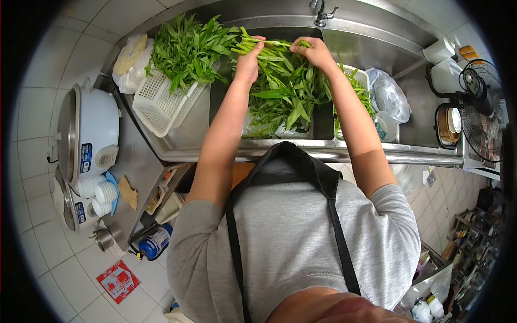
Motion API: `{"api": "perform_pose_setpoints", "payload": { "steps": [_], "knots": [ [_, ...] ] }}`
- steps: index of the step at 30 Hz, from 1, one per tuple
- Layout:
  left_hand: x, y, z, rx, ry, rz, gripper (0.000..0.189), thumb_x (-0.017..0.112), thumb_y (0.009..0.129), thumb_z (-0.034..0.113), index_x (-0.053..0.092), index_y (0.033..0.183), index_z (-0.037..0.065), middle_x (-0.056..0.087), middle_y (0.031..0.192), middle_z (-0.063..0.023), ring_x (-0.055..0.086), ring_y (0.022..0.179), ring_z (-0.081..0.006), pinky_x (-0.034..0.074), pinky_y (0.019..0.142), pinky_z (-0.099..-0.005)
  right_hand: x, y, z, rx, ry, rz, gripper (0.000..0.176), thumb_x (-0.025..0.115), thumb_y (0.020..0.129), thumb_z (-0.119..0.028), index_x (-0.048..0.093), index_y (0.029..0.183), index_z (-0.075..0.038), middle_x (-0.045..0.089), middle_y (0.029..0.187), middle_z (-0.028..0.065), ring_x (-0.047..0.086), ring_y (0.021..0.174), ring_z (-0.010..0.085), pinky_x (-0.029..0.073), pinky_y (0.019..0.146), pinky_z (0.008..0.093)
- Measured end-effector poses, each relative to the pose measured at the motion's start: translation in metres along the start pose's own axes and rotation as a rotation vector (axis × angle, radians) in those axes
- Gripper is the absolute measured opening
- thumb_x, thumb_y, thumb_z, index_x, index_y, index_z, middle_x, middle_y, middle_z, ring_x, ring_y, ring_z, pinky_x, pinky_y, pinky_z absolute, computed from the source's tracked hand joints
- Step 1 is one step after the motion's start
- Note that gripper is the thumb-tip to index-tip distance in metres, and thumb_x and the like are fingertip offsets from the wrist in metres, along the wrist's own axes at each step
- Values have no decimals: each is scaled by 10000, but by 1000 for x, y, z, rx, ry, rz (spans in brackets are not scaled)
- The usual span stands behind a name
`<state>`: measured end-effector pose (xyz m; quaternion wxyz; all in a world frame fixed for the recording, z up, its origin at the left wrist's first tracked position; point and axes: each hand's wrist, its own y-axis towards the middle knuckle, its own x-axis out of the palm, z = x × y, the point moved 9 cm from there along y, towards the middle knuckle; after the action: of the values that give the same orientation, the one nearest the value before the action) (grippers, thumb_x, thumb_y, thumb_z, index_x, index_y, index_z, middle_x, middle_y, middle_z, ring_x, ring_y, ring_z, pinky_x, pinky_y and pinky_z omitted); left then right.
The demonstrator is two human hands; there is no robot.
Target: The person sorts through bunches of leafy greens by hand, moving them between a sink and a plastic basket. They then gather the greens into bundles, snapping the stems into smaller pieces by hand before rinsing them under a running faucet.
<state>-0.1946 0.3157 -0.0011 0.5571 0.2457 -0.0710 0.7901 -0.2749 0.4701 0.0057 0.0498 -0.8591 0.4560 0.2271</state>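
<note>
**Held item.** Bunch of greens (285,91) – long-stemmed and leafy, held over the sink (425,146). The pale stem ends point up and to the left in the head view. The leaves hang down into the basin and spread across most of it.

**Left hand** (249,59). Fingers are closed around the stem ends at the top left of the bunch, with the forearm stretched out over the sink's front rim.

**Right hand** (315,53). It is closed on the same bunch a little further along the stems, near the left hand but not touching it.

**Sink fittings.** The faucet (322,13) stands on the back edge, just above the two hands.

**Left of the basin.** A white basket (161,105) sits tilted, half on the drainer. A second heap of greens (186,48) lies piled on its upper end.

**Right of the basin.** A smaller basket (360,75) holds more leaves, just beside the right forearm. A clear plastic bag (390,97) lies next to it.

**Steel tabletop** (134,156), far left.
- A white rice cooker (89,134).
- Stacks of small white bowls (102,194) in front of the cooker.

**Far right.** A fan (479,107) – well apart from the sink.
</note>
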Motion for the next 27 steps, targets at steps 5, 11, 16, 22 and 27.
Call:
{"api": "perform_pose_setpoints", "payload": {
  "steps": [5,11,16,22,27],
  "knots": [
    [-9,-2,-17,5,49,74,110,591,808,122,573,908,80,548,925,-5,462,930,-127,322,870,-280,-22,-2,33,170,671,141,97,625,725,-106,621,773,-21,537,625,19,478,556,101,388,532,234],
    [-43,-1,6,37,6,207,130,578,821,134,563,938,81,523,973,-2,450,952,-132,316,885,-287,-119,-26,37,132,742,382,213,614,786,-179,581,919,-16,583,752,46,502,630,100,430,568,215],
    [-64,5,15,28,-29,299,133,549,844,146,547,962,85,521,975,-26,462,939,-142,343,875,-301,-162,-40,4,38,370,320,182,613,777,-153,595,923,-44,631,840,64,517,662,92,432,617,220],
    [-42,12,9,73,-77,274,125,528,860,157,539,960,82,519,949,-33,472,901,-146,354,857,-313,-20,-19,-8,-95,-578,2,258,629,700,-180,624,952,-121,628,887,117,604,812,257,472,746,343],
    [-24,9,-9,-33,-75,325,190,549,851,205,550,991,77,526,991,-34,472,946,-154,360,880,-332,43,-11,-12,-187,-665,4,248,620,683,-149,636,928,-112,619,882,123,589,802,292,468,736,383]
  ]
}}
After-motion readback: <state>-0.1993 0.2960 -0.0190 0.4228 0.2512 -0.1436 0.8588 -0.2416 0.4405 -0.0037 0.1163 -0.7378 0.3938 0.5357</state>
